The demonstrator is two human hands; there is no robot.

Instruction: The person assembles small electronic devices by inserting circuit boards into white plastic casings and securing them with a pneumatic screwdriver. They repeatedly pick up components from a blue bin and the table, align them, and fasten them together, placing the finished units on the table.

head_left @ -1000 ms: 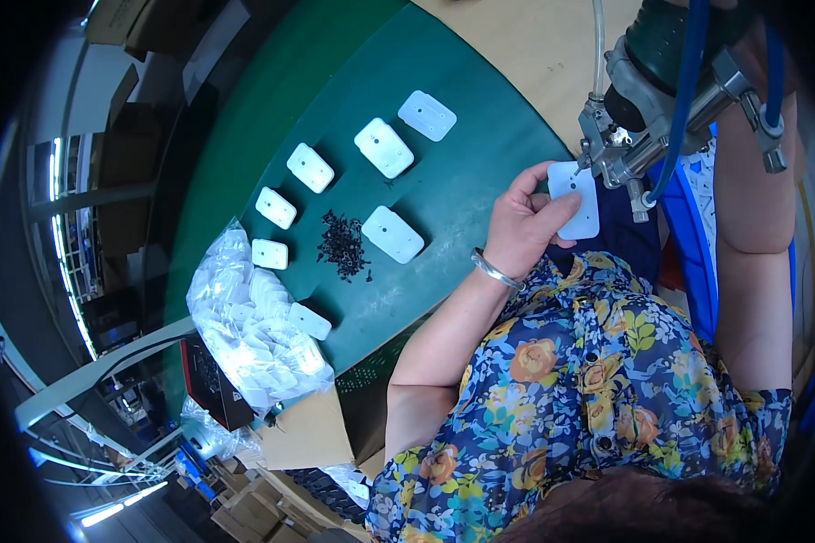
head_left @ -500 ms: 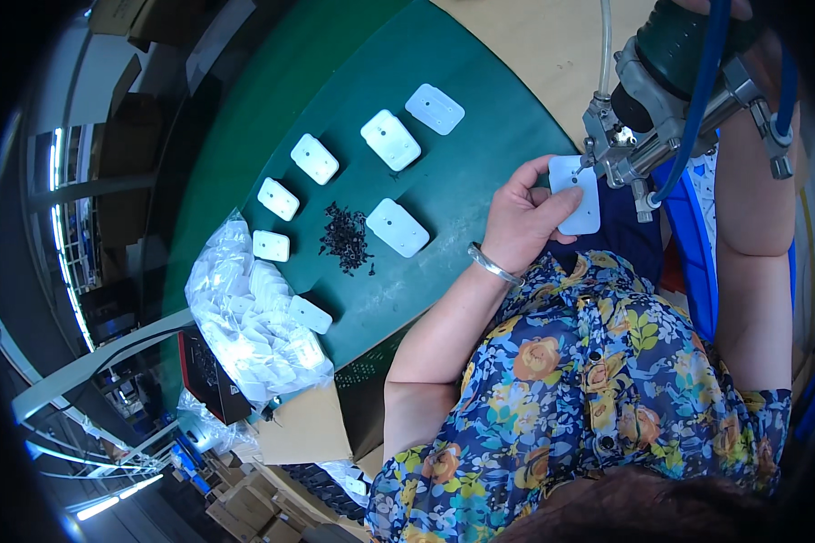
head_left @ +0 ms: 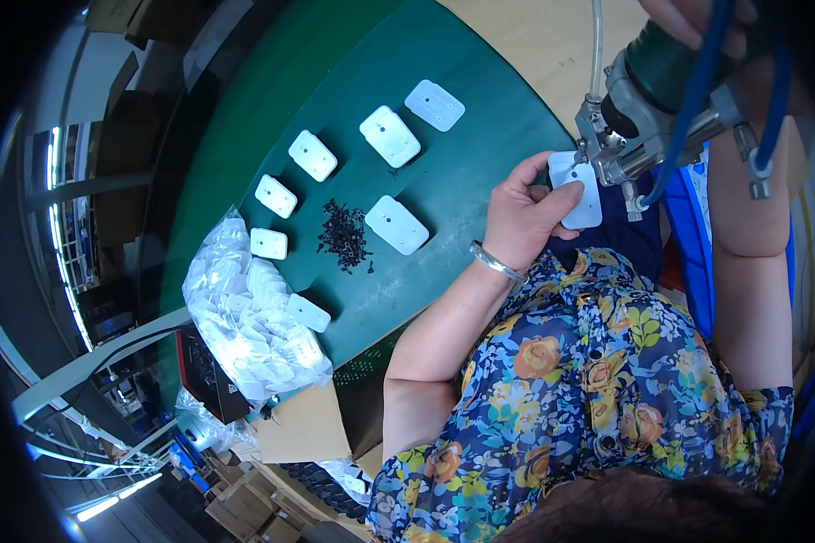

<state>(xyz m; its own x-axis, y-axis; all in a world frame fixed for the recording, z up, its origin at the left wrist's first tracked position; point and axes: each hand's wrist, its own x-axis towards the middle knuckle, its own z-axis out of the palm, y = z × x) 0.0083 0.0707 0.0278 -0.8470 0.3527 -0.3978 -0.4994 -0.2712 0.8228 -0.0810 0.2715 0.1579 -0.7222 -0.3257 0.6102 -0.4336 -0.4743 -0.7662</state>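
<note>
My left hand [head_left: 523, 217] is closed on a flat white plastic plate [head_left: 585, 208] with rounded corners, the thumb pressed on its face beside a small dark hole. Over the plate's upper end stands a metal power tool [head_left: 638, 145] with a dark green body, a clear tube and blue hoses. Its tip is at the plate; whether it touches is unclear. My right hand [head_left: 697, 20] grips the tool's upper end at the top right, partly cut off by the frame and hidden by a hose. A bangle circles my left wrist.
On the green table [head_left: 466, 181] lie several white plates [head_left: 397, 225] and a heap of small black screw-like parts [head_left: 342, 237]. A clear bag [head_left: 258, 317] full of white pieces rests at the table's left edge, by a cardboard box [head_left: 303, 425]. Blue crates [head_left: 693, 244] stand at right.
The tool has shifted slightly left and up, toward the plate's upper edge. More of my right hand shows at the top. My left hand holds the plate almost unmoved.
</note>
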